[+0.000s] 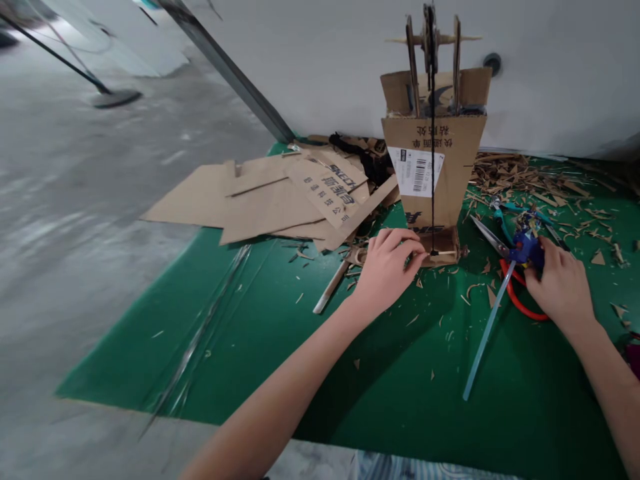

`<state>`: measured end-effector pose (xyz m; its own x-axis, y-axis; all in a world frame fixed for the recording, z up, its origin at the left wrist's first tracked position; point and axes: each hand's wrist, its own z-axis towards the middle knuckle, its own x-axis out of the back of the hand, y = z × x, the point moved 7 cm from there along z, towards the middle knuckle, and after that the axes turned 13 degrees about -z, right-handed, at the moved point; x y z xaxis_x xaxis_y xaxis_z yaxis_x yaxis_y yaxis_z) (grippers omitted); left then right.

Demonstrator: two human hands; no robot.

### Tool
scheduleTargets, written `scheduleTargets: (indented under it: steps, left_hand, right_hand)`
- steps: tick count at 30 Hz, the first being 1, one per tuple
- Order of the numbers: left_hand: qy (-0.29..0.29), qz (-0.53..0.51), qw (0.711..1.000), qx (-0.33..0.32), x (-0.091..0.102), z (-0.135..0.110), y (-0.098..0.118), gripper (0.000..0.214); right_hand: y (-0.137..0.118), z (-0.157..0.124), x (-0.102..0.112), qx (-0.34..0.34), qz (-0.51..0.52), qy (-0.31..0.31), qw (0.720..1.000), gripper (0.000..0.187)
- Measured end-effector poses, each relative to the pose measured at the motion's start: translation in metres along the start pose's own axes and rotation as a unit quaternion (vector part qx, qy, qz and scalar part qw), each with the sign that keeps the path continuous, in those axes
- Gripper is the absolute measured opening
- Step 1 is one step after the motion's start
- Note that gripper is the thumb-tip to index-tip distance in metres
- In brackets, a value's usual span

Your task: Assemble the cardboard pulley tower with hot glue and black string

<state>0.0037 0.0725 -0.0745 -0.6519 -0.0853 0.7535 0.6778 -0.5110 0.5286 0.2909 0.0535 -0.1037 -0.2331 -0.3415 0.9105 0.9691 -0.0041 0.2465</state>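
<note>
A tall cardboard model (437,167) stands upright with two cardboard posts and a wheel on a wooden skewer at its top. From the wheel a black string (433,180) runs down to a thin wooden stick (447,253) at the base. The fingers of my left hand (393,267) are pinched together at the left end of that stick; the fingertips partly hide it. To the right, my right hand (563,283) is closed round a blue hot glue gun (526,250), from which a translucent glue stick (487,337) sticks out. Beneath the gun lie red-handled scissors (525,308).
Flat cardboard pieces (270,193) are piled on the left of the green mat (240,360). Cardboard scraps (525,175) lie along the white wall at the back right. Teal-handled pliers (503,220) rest behind the glue gun. A pale strip (331,287) lies left of my left hand.
</note>
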Motion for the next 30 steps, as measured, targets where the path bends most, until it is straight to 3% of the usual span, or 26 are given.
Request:
scheduleTargets:
  steps: [10,21,30]
  left_hand:
    - [0.029,0.003,1.0,0.003,0.005,-0.001,-0.004,0.013]
    - [-0.024,0.056,0.996,-0.072,-0.007,-0.006,0.014,0.026]
    - [-0.055,0.065,0.989,-0.122,-0.012,-0.011,0.019,0.02]
  right_hand:
    - [0.001,0.0,0.001,-0.006,0.0,-0.007,1.0,0.053]
    - [0.019,0.028,-0.007,-0.028,-0.024,-0.018,0.999,0.053]
    - [0.034,0.04,-0.026,-0.008,0.012,-0.059,0.998,0.049]
